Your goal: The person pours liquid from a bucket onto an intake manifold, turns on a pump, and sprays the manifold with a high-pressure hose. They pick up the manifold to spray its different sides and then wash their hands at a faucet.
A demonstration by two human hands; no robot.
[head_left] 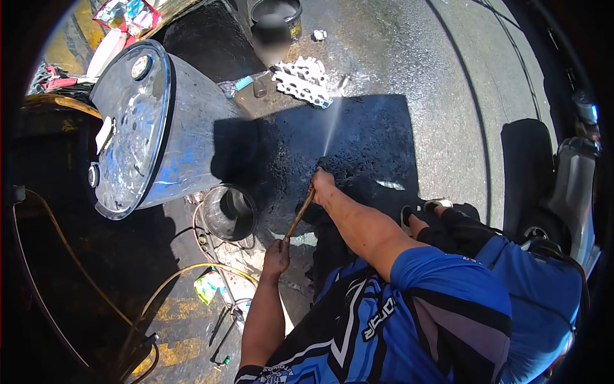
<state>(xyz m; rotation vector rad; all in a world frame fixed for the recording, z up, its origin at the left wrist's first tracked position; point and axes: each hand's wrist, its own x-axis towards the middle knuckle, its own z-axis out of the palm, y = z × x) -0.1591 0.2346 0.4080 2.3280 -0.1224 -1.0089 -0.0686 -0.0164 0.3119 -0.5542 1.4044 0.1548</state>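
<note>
My right hand [323, 184] is closed around the front end of a yellowish hose [299, 216], at its dark nozzle [323, 161]. Farther back along the same hose, my left hand [276, 258] is wrapped around it. A fine jet of water [331, 128] sprays forward from the nozzle. It reaches a silvery metal engine cylinder head [302, 80], full of holes, lying on wet ground. Beside that part are a small dark container [259, 88] and a light blue object [244, 83].
A big blue-grey drum [198, 128] stands at the left, with an open black bucket [229, 212] near its base. Another bucket [276, 14] is at the top. More hose [173, 276] loops at lower left. A person in blue [534, 294] is at my right, near a parked vehicle [574, 182].
</note>
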